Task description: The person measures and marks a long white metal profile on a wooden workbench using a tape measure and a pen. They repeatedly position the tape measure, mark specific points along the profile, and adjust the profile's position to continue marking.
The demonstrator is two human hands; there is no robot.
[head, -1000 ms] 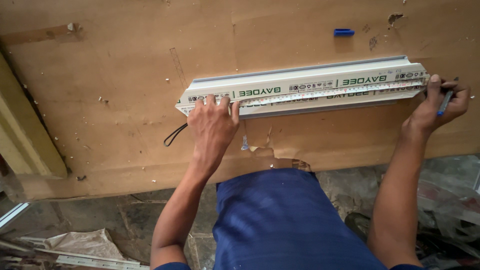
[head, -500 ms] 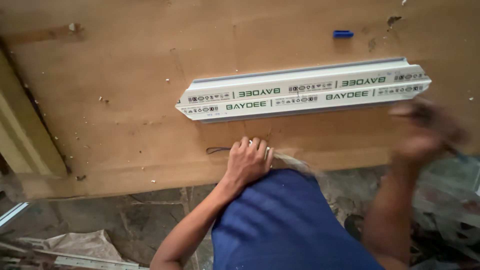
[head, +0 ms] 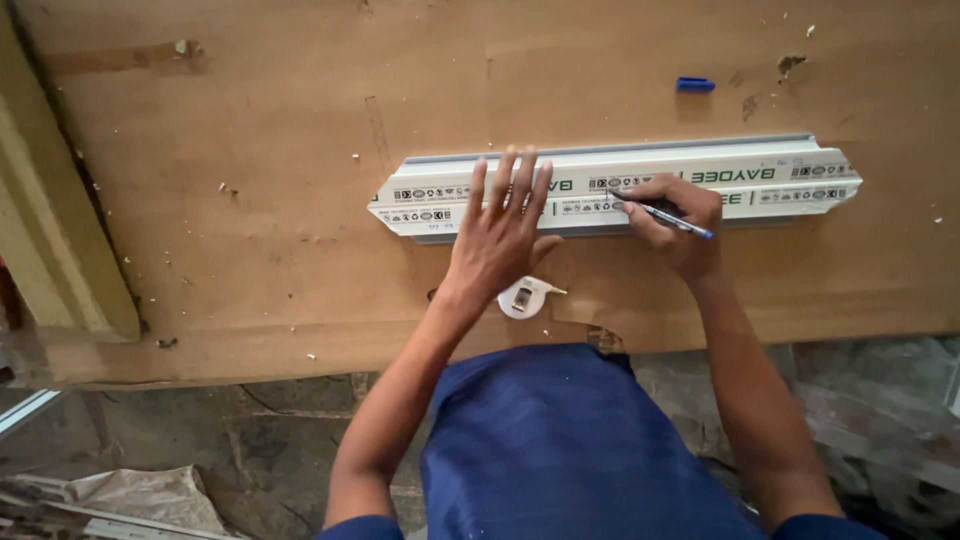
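Left hand point(head: 500, 235) flat, fingers spread apart, pinning white profile strip point(head: 615, 187) lying lengthwise on brown table point(head: 250, 200). Right hand point(head: 675, 220) fingers clamped on blue pen point(head: 660, 212), tip on strip's mid face. Best kept pressed firm, pen steady. Small white tape measure point(head: 522, 297) near table edge.

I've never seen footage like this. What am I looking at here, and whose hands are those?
There is no machine: the camera sits on a person's head and looks down at their own two bare hands. They work at a brown wooden board. On it lies a long white plastic profile strip. The left hand presses flat on the strip. The right hand holds a blue pen, tip on the strip. A small white tape measure lies near the left wrist, and a small blue piece lies beyond the strip.
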